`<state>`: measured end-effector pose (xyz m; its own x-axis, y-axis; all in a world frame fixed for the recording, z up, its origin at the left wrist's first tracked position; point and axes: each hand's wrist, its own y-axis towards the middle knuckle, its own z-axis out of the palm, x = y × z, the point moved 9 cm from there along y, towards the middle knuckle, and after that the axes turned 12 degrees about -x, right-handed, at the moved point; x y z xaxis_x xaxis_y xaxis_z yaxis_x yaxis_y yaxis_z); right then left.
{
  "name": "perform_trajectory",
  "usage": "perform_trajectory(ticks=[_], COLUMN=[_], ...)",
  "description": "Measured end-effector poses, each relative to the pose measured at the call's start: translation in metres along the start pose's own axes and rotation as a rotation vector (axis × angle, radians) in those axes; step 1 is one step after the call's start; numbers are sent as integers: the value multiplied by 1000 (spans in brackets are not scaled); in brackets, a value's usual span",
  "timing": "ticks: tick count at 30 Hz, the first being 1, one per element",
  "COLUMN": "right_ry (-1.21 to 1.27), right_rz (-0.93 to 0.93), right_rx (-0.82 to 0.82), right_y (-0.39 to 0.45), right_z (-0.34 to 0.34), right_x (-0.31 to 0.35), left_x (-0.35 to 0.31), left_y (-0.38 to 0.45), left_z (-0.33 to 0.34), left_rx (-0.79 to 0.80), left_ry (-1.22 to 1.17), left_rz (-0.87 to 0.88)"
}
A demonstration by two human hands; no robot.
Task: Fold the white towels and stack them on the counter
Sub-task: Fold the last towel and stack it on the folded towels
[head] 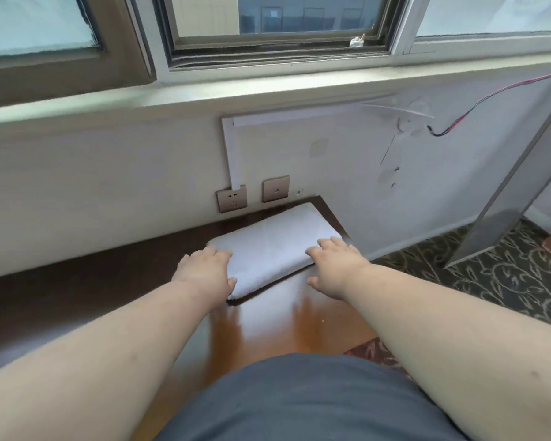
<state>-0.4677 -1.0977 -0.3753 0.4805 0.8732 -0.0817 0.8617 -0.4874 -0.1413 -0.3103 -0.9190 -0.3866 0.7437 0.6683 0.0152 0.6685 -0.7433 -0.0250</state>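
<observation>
While no brand, label or writing can be read anywhere in the head view, the white towel (277,246) shows plainly: a folded rectangle with soft rounded edges, lying flat on the dark wooden counter (109,281) at its far right corner, close to the wall. The left hand (207,275) lies on the towel's near left corner, fingers fairly straight, thumb at the front edge. The right hand (334,265) lies on its near right corner, fingers spread flat. On the wall just behind are a power socket (232,200) and a switch plate (275,188).
</observation>
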Motion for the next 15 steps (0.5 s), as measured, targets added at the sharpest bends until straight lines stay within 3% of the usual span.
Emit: perform_trajectory(ticks=[5,15], right_ry=[-50,23], right_rz=[-92,-225], right_rx=[6,-17], right_y=[31,61], right_z=[17,88], right_x=[-30,-32], left_x=[-25,-72], left_y=[0,8], left_z=[28,84], left_rx=[3,-39], left_ry=[23,54], left_rz=[-60,52])
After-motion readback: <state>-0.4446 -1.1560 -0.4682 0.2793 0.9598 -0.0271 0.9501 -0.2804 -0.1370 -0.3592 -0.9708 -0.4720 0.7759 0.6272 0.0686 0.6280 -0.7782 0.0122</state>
